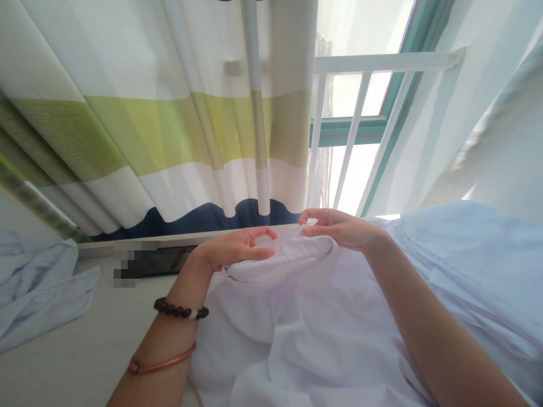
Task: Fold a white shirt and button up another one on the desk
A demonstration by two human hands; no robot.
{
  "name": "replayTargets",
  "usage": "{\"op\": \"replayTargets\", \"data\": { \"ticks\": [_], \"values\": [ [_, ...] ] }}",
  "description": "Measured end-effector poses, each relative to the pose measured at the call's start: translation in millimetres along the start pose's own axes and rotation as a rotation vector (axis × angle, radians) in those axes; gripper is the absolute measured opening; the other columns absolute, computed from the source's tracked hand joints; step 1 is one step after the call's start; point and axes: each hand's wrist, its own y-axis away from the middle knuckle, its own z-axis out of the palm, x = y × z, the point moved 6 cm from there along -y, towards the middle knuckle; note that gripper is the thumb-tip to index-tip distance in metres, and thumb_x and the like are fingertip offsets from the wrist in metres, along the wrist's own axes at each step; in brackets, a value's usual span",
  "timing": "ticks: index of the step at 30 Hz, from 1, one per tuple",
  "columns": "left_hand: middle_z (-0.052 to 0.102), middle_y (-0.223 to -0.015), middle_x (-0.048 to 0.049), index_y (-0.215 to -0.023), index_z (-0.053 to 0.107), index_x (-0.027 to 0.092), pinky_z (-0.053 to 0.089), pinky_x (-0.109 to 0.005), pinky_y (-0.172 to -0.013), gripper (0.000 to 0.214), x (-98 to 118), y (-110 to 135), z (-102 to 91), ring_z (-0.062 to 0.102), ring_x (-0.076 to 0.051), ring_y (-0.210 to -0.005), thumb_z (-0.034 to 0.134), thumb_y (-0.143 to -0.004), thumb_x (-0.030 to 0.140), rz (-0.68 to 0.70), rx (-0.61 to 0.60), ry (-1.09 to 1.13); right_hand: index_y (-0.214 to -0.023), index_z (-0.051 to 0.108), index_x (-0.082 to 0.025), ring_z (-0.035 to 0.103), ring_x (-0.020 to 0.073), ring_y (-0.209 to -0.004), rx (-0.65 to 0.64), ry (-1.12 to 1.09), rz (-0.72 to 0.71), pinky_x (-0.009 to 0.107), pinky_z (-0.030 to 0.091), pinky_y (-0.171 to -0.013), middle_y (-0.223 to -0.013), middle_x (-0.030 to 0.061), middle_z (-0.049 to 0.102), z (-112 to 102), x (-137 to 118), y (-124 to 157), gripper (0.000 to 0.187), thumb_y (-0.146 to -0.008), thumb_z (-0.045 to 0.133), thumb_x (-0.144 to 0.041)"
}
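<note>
A white shirt lies loosely spread in front of me, its collar at the far end. My left hand grips the collar's left part, thumb on top and the index finger curled; its other fingers are largely hidden. At the right part of the collar, my right hand pinches the fabric between thumb and fingers. Folds run through the shirt's body below the collar. Dark beads and a copper-coloured bangle circle my left forearm.
Light-blue folded cloth is piled at the right, and another pale garment lies at the left. A dark flat object, partly blurred out, rests behind my left wrist. Beyond the ledge hang a curtain and a white railing before a window.
</note>
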Motion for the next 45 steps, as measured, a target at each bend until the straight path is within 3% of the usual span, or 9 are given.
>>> {"op": "replayTargets", "data": {
  "ticks": [5, 9, 17, 20, 24, 28, 32, 38, 45],
  "values": [
    [0.057, -0.091, 0.0025, -0.111, 0.045, 0.027, 0.039, -0.017, -0.057, 0.037, 20, 9, -0.4, 0.053, -0.009, -0.067, 0.054, -0.086, 0.053, 0.182, 0.05, -0.119, -0.086, 0.054, -0.02, 0.045, 0.0074, -0.051, 0.192, 0.045, 0.013, 0.019, 0.031, -0.044, -0.061, -0.0062, 0.05, -9, -1, 0, 0.036, -0.075, 0.071, -0.05],
    [0.057, -0.105, 0.0007, -0.102, 0.057, 0.024, 0.041, -0.021, -0.078, 0.037, 36, 16, -0.8, 0.054, -0.018, -0.098, 0.067, -0.076, 0.048, 0.256, 0.137, -0.397, -0.086, 0.055, -0.022, 0.048, 0.0097, -0.054, 0.262, 0.057, 0.045, 0.021, 0.035, -0.046, -0.065, -0.0046, 0.053, -14, 0, 1, 0.037, -0.073, 0.071, -0.052],
    [0.061, -0.085, 0.004, -0.09, 0.066, 0.024, 0.038, -0.019, -0.072, 0.023, 42, 12, -7.3, 0.057, -0.016, -0.085, 0.067, -0.077, 0.043, 0.223, 0.314, -0.575, -0.103, 0.058, -0.023, 0.054, 0.0127, -0.065, 0.34, 0.252, 0.048, 0.024, 0.041, -0.055, -0.079, -0.001, 0.058, -24, -6, 9, 0.041, -0.079, 0.063, -0.056],
    [0.065, -0.088, 0.0033, -0.093, 0.068, 0.025, 0.038, -0.02, -0.073, 0.022, 43, 13, -9.0, 0.058, -0.016, -0.083, 0.067, -0.076, 0.039, 0.227, 0.347, -0.593, -0.112, 0.056, -0.025, 0.055, 0.0138, -0.068, 0.231, 0.277, 0.034, 0.026, 0.042, -0.059, -0.078, -0.0011, 0.059, -19, -11, 12, 0.045, -0.081, 0.06, -0.057],
    [0.065, -0.091, 0.0018, -0.091, 0.07, 0.023, 0.039, -0.022, -0.077, 0.018, 46, 14, -11.8, 0.058, -0.017, -0.085, 0.066, -0.077, 0.034, 0.26, 0.411, -0.614, -0.108, 0.06, -0.023, 0.054, 0.0148, -0.072, 0.153, 0.414, 0.036, 0.027, 0.042, -0.063, -0.081, -0.0006, 0.058, -17, -16, 15, 0.045, -0.075, 0.069, -0.053],
    [0.059, -0.091, 0.0002, -0.087, 0.069, 0.021, 0.04, -0.024, -0.08, 0.016, 48, 13, -12.6, 0.057, -0.017, -0.087, 0.063, -0.078, 0.032, 0.318, 0.447, -0.655, -0.105, 0.065, -0.025, 0.049, 0.0135, -0.066, 0.192, 0.627, 0.089, 0.025, 0.037, -0.057, -0.074, -0.0034, 0.053, -16, -20, 16, 0.046, -0.068, 0.075, -0.049],
    [0.052, -0.103, -0.0022, -0.083, 0.067, 0.02, 0.041, -0.028, -0.088, 0.014, 50, 13, -13.0, 0.055, -0.018, -0.095, 0.064, -0.077, 0.032, 0.362, 0.477, -0.707, -0.104, 0.067, -0.024, 0.05, 0.0132, -0.063, 0.255, 0.735, 0.097, 0.025, 0.037, -0.055, -0.071, -0.003, 0.054, -10, -28, 15, 0.033, -0.073, 0.07, -0.035],
    [0.05, -0.106, -0.0028, -0.075, 0.065, 0.02, 0.041, -0.033, -0.092, 0.019, 55, 16, -16.7, 0.052, -0.02, -0.1, 0.072, -0.073, 0.037, 0.419, 0.579, -0.754, -0.102, 0.067, -0.026, 0.057, 0.0173, -0.083, 0.372, 0.904, 0.055, 0.027, 0.046, -0.066, -0.104, 0.0031, 0.059, -12, -32, 17, 0.036, -0.073, 0.056, -0.01],
    [0.058, -0.086, -0.0005, -0.071, 0.059, 0.02, 0.041, -0.029, -0.082, 0.019, 59, 17, -18.6, 0.051, -0.019, -0.091, 0.07, -0.074, 0.035, 0.446, 0.688, -0.83, -0.096, 0.07, -0.025, 0.057, 0.0202, -0.095, 0.44, 1.025, 0.01, 0.032, 0.049, -0.077, -0.115, 0.0061, 0.054, -16, -34, 17, 0.029, -0.075, 0.056, -0.011]
  ]
}}
